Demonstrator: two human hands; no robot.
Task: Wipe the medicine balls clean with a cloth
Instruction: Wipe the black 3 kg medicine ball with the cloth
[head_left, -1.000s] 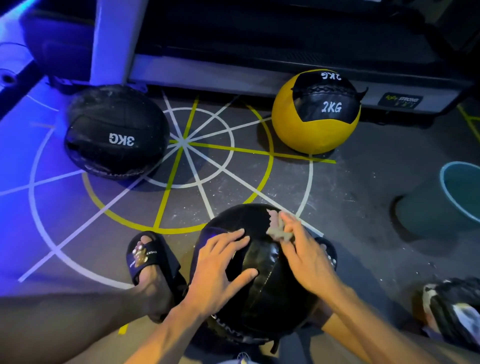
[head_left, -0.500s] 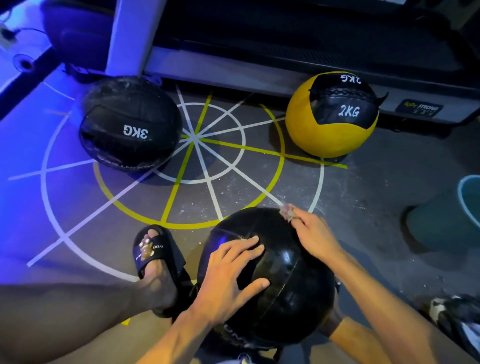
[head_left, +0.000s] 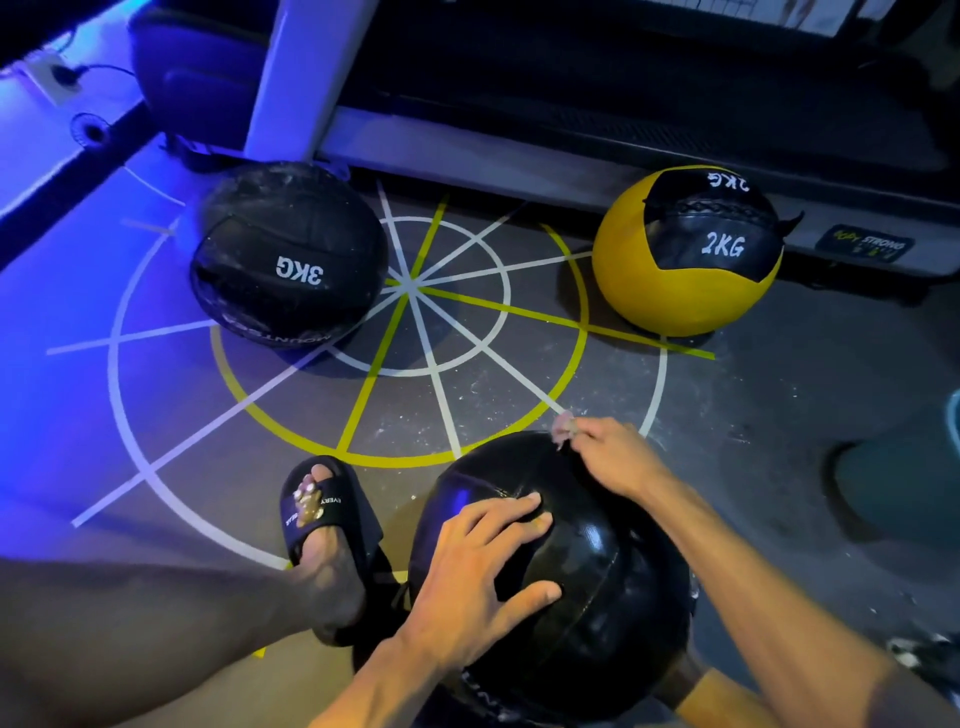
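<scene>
- The near black medicine ball (head_left: 587, 582) sits at the lower centre of the frame, on the floor between the person's legs. Its skin looks glossy and slick, with stitched seams; I judge it dense and heavy enough to stay put but free to roll, so it wants a flat steadying palm on top rather than a pinch.
- The left hand (head_left: 478, 566) lies spread on the ball's near upper face, fingers straight and splayed, thumb out to the right. It presses the surface and grips nothing.
- The right hand (head_left: 613, 457) is at the ball's far upper edge, just right of centre. Its fingertips are curled and pinch a small pale cloth (head_left: 563, 428), a crumpled scrap that pokes out beyond the fingers and touches the ball's top rim. The cloth looks soft and limp, and it covers little area per stroke.
- A black slide sandal (head_left: 324, 512) on the left foot stands just left of the ball, on the yellow floor ring.
- Further off, upper left, the black 3KG ball (head_left: 288, 260) rests on the painted floor markings (head_left: 410, 291). It appears dusty and slightly slumped, so probably soft-shelled.
- Upper right, the yellow and black 2KG ball (head_left: 685, 249) sits against the equipment base. It is likely the lightest and the easiest to turn. Both far balls are well apart from the hands.
</scene>
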